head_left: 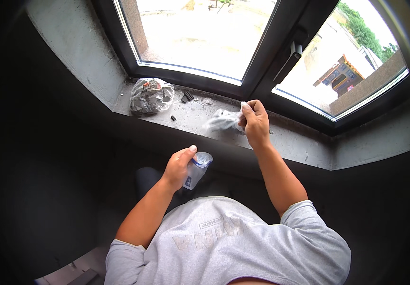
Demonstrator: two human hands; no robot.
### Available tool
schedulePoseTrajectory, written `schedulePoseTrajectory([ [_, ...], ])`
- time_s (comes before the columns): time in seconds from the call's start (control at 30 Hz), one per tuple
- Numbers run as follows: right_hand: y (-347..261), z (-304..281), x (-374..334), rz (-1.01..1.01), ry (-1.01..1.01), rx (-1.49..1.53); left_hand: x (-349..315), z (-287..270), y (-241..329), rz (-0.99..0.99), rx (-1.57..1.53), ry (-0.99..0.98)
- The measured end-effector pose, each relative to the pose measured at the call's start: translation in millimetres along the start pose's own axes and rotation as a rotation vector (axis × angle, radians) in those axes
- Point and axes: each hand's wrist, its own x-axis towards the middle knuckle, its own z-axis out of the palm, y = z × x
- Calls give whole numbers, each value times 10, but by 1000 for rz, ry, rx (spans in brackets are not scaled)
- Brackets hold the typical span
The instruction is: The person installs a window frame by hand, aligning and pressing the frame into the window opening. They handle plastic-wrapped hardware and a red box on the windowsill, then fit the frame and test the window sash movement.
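My left hand (178, 167) is closed round the edge of a small clear zip bag (194, 174) with a blue strip at its mouth. The bag hangs in front of the sill, its mouth spread, with something dark low in it that I cannot make out. Over the window sill (300, 145), my right hand (255, 122) pinches a crumpled clear plastic bag (224, 119), which trails leftward and is blurred. Left of it on the sill lie small black pieces (187, 97) and a single black piece (173, 118) nearer the front edge.
A knotted clear bag (151, 97) full of dark and grey bits stands at the sill's left end. Dark window frames rise behind the sill, with a black window handle (288, 61) above my right hand. Grit and dust lie along the sill.
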Motion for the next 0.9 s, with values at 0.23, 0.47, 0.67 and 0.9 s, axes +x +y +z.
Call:
schedulePoseTrajectory([
  [0.23,191,-63,-243,-83,-57,159,435,167,-245,-353,-178,-113],
  [0.47,263,-352,-528,41,50,45,543,497,-512,-252,-80,-130],
  [0.67,-113,-341,-466,-31,-25,118,407,571,18,-119,-326,-218],
  [0.9,-69,-382,-428,-66,-8,224,404,547,113,-95,-229,-192],
])
